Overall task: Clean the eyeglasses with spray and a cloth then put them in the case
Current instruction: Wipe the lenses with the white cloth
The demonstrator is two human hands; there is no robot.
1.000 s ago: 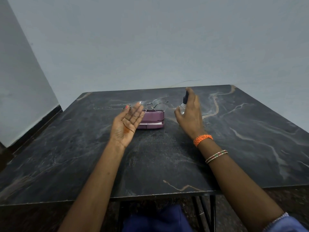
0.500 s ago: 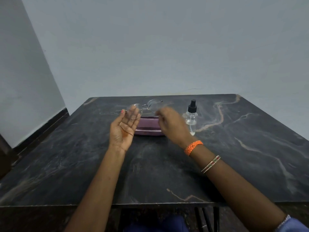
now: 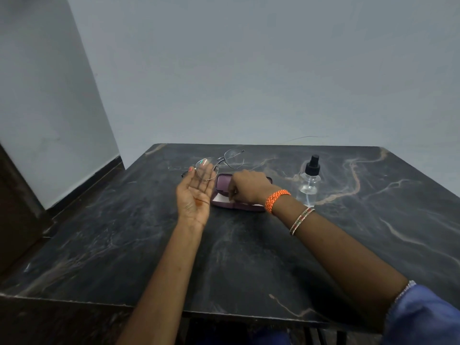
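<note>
My left hand (image 3: pixel 196 195) is raised palm up and holds thin wire-framed eyeglasses (image 3: pixel 221 160) at its fingertips, lenses tilted above the table. Just behind it lies the purple case (image 3: pixel 222 181), open, with a white cloth (image 3: pixel 220 196) inside. My right hand (image 3: pixel 249 185) reaches down into the case, and its fingers are curled and pinched on the cloth. The hand hides most of the case's inside. A clear spray bottle (image 3: pixel 308 180) with a black pump top stands upright to the right of the case, untouched.
Everything rests on a dark marble-patterned table (image 3: pixel 249 257) with pale veins; its front edge is close to me. Grey walls stand behind and to the left. A dark door frame (image 3: pixel 15 207) is at the left edge.
My right hand let go of the spray bottle, which now stands on the table, and moved left to the case. The case, shut a second ago, is now open. My left hand kept the eyeglasses.
</note>
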